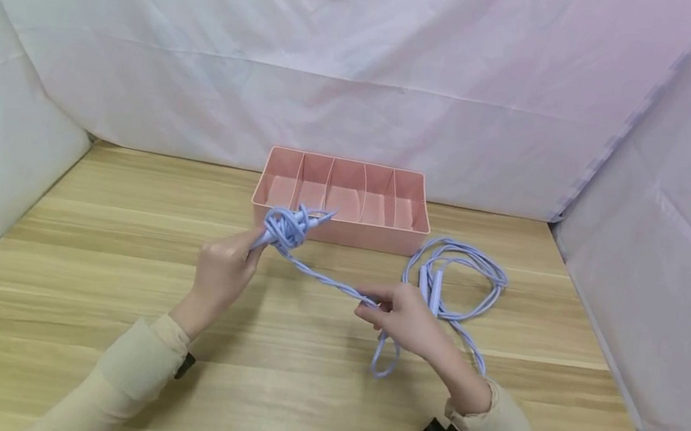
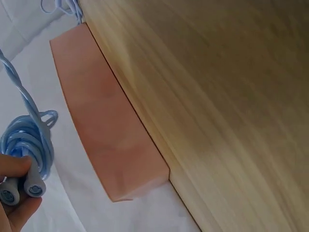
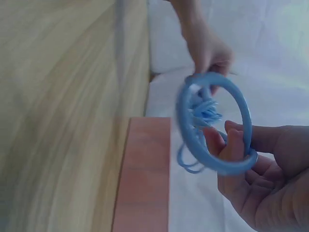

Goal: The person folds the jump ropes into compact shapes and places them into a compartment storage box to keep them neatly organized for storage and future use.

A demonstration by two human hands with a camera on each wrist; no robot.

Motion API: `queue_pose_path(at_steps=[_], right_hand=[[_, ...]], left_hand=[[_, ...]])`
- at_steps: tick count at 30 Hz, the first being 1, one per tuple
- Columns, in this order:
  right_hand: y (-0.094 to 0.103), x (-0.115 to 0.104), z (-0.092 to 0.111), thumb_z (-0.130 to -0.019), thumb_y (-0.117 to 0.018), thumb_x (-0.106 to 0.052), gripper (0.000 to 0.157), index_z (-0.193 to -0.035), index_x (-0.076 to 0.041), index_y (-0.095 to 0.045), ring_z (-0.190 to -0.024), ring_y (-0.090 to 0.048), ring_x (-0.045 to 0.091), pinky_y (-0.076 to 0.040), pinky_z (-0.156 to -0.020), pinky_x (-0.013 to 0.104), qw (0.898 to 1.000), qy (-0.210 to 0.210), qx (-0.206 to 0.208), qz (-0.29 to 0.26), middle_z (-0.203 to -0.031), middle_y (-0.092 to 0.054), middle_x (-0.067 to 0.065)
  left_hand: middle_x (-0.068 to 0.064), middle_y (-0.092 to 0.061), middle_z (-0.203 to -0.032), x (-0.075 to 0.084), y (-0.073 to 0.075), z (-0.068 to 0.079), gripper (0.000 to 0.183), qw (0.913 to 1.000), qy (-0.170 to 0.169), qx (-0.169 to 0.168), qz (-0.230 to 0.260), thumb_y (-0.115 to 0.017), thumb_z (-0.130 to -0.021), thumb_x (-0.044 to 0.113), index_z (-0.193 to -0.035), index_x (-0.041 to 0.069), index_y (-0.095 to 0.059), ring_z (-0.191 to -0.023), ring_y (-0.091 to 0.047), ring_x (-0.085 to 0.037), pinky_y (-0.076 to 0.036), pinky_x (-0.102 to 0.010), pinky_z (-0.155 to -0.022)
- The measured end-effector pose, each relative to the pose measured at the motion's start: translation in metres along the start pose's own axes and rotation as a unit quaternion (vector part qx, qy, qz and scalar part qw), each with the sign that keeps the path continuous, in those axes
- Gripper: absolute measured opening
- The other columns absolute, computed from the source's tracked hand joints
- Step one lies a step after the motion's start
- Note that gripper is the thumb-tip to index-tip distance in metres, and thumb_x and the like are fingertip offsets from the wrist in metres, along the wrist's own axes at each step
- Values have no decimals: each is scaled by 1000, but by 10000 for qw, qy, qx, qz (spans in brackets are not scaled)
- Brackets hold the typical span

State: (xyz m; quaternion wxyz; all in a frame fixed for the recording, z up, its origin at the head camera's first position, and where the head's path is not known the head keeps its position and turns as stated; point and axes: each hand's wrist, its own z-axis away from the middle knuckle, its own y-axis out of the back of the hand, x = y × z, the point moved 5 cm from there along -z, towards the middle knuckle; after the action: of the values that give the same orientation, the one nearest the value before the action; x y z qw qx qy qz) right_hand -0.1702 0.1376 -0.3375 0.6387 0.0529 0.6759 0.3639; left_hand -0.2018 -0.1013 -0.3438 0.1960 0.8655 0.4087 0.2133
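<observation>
A pale blue jump rope (image 1: 286, 227), its cord wound in a bundle round its handles, is held up by my left hand (image 1: 225, 268). In the left wrist view, the thumb and fingers grip its two handles (image 2: 35, 186) side by side. A twisted doubled length runs from the bundle to my right hand (image 1: 404, 319), which pinches it between thumb and fingers. Below the right hand dangles a loop of cord (image 1: 383, 372), large and close in the right wrist view. A second blue jump rope (image 1: 490, 265) lies loosely coiled on the table, partly hidden behind the right hand and wrist.
A pink box (image 1: 343, 232) with several compartments stands at the back of the wooden table (image 1: 302, 404), just beyond the bundle. White cloth (image 1: 364, 98) hangs behind the table and along both sides.
</observation>
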Motion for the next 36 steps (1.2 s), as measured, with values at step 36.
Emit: queue_pose_path(at_steps=[36], right_hand=[[52,-34,-39,-86,-58,2,15,-96,10,-65,-66,-57,3,-48,-63,16,9657,2439,518,-727,-88,-70,-2]], left_hand=[[-11,-71,-83,76,3,23,12,9297,-1313,-1071,3269,-68,-77,2,-89,-1,-70,-73,-69,-19,-54,-20,-69]])
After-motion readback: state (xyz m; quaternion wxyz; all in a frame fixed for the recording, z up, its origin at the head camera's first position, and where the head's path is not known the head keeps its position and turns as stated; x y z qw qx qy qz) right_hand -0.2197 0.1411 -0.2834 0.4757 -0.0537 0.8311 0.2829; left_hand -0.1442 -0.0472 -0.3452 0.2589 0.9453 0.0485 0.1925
